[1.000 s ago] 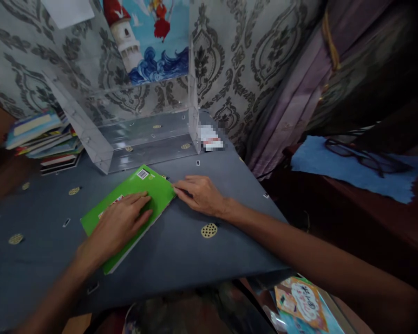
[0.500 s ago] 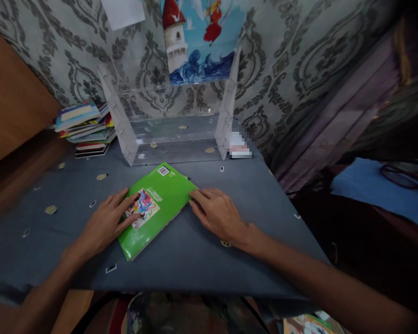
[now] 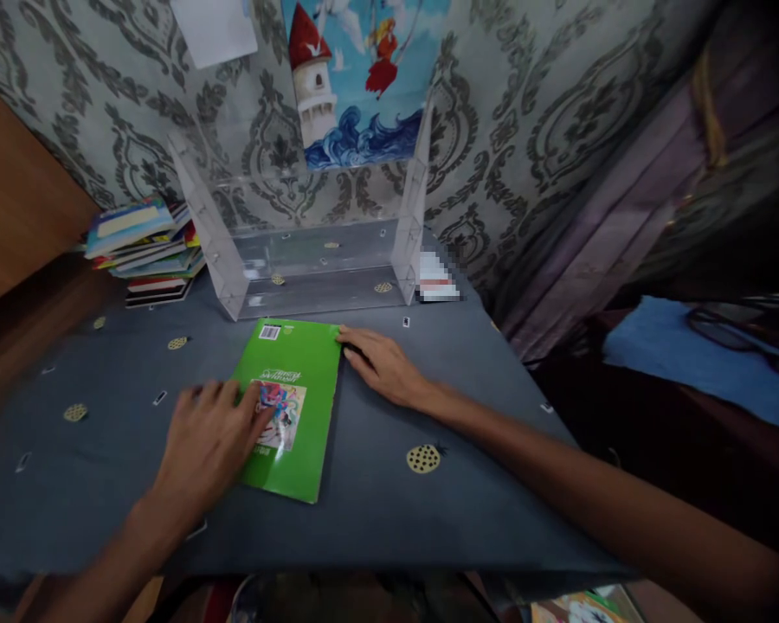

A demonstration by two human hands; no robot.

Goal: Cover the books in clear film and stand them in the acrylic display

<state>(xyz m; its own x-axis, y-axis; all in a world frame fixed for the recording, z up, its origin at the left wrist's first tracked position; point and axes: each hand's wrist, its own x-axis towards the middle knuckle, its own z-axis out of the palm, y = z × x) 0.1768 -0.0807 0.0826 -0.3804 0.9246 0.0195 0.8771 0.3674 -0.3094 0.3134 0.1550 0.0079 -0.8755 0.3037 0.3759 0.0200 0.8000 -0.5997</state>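
A thin green book lies flat on the grey patterned tablecloth, its barcode corner pointing toward the wall. My left hand rests on the book's left edge with fingers stretched flat, partly covering the cover picture. My right hand lies flat beside the book's upper right corner, fingertips touching its edge. Just behind the book stands an empty clear acrylic rack against the wall.
A stack of books sits at the back left of the table. A patterned wall with a lighthouse picture is behind. A curtain and a blue cloth are at the right. The table's front edge is close.
The green book has turned from a slanted position to lie nearly straight, spine toward me. Both hands moved with it, the left sliding nearer me and the right farther toward the rack.
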